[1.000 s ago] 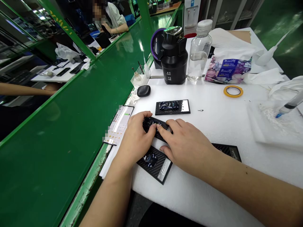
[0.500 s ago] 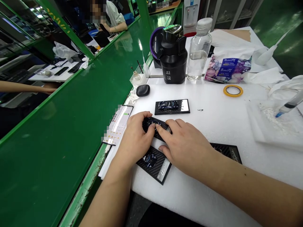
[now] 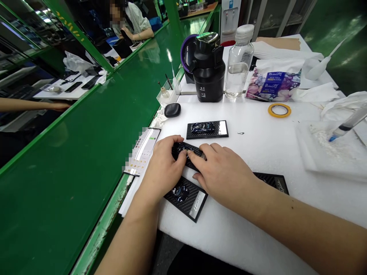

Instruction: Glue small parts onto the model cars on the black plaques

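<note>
1. Two hands lie cupped side by side, the left hand (image 3: 163, 168) and the right hand (image 3: 220, 172), their fingers pressed down on a black carbon-weave panel (image 3: 183, 152), which sits between them, mostly covered.
2. A matching panel with a glossy dark car relief (image 3: 207, 130) lies just beyond the fingertips, another (image 3: 185, 198) lies under the heels of the hands, and a fourth (image 3: 272, 181) lies beside the right hand.
3. The white foam counter (image 3: 243, 229) carries them all, and a partly pixelated printed card (image 3: 142, 151) lies by the left hand.
4. Farther back stand a black flask (image 3: 208, 78), a water bottle (image 3: 239, 72), a tissue pack (image 3: 272, 86), and a yellow tape roll (image 3: 279, 115).
5. A green bench (image 3: 71, 152) runs alongside the counter, and a co-worker's sleeve (image 3: 137, 19) shows beyond it.
</note>
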Demonstrator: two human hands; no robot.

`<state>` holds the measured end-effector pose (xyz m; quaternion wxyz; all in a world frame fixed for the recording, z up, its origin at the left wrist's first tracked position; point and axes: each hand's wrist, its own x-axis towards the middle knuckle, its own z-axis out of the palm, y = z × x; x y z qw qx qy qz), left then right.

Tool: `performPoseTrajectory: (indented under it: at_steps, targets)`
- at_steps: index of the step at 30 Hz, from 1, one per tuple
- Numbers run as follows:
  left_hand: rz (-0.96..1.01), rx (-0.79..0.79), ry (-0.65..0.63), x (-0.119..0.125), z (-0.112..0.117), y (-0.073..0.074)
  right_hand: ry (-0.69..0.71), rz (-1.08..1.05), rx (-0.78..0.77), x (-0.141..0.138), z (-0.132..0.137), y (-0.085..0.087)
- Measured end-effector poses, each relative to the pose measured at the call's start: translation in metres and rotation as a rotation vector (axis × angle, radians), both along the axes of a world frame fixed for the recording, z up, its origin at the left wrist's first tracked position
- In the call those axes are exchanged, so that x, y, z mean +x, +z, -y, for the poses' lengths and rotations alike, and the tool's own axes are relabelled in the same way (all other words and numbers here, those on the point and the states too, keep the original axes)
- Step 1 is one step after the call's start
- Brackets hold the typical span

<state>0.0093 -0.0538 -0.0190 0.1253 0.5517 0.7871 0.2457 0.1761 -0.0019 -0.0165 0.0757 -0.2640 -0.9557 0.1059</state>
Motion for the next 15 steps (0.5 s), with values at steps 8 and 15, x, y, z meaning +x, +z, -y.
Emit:
performPoseTrajectory:
  at_steps: [8, 15]
  targets:
    - [0.019, 0.005, 0.036, -0.0002, -0.0018, 0.0020, -0.002, -0.016, -0.031, 0.0018, -0.0027, 0.0018]
    - [0.059, 0.020, 0.049, 0.0000, -0.0027, 0.0014, 0.010, -0.054, -0.106, 0.0078, -0.0052, 0.0008]
